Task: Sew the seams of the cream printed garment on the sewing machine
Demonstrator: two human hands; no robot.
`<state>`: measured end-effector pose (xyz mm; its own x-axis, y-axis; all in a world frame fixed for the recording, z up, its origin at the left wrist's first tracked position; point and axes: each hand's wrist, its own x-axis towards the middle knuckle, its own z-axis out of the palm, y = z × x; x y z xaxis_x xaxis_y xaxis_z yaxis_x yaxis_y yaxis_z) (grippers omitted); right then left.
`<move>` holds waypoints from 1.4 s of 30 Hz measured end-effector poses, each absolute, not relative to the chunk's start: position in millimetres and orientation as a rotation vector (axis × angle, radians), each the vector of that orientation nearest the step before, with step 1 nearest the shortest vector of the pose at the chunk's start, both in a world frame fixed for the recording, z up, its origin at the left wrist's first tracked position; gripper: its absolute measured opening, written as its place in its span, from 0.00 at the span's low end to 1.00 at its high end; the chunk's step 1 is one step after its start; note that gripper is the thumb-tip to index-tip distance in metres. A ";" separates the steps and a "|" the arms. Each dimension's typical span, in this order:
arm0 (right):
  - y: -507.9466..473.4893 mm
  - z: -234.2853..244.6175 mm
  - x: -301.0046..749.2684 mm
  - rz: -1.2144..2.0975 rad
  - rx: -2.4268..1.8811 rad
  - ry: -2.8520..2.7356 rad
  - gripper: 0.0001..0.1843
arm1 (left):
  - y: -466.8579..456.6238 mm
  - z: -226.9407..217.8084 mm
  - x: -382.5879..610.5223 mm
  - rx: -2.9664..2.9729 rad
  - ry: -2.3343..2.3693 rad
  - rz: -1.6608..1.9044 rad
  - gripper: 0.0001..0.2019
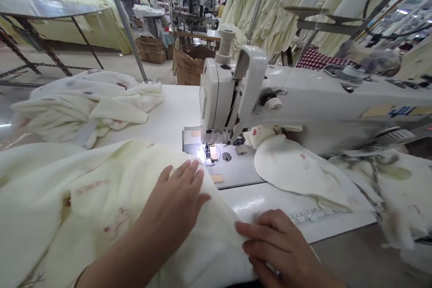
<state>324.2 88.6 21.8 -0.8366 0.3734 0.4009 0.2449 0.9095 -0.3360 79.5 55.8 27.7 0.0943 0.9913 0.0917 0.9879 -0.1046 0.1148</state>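
A large piece of cream fabric (135, 180) with faint reddish prints spreads over the left and front of the sewing table. My left hand (178, 198) lies flat on it, fingers stretched toward the needle area. At the fabric's right edge, my right hand (280, 247) has its fingers closed on the edge. Just ahead stands a white sewing machine (256, 90), its lamp lighting the presser foot (211, 152). The fabric's far edge reaches close to the foot; whether it is under it I cannot tell.
More cream fabric is heaped at the table's (178, 99) back left. Right of the needle lies a rounded cream piece (290, 166), with further fabric (401, 198) beyond. Cardboard boxes (192, 65) stand on the floor behind. Cream garments (273, 13) hang at the back.
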 end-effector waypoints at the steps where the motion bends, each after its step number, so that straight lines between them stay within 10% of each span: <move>1: 87.6 21.1 324.3 0.369 -0.444 -2.601 0.10 | 50.4 26.1 80.2 2.317 2.083 0.231 0.18; 42: 107.7 15.3 322.6 0.470 -0.592 -2.619 0.08 | 56.7 6.3 77.0 2.526 1.959 0.394 0.18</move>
<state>322.6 107.7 15.3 -0.8247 0.4692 0.3159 0.3300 0.8527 -0.4051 77.0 56.7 6.3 0.2316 0.9428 0.2399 0.9622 -0.2583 0.0864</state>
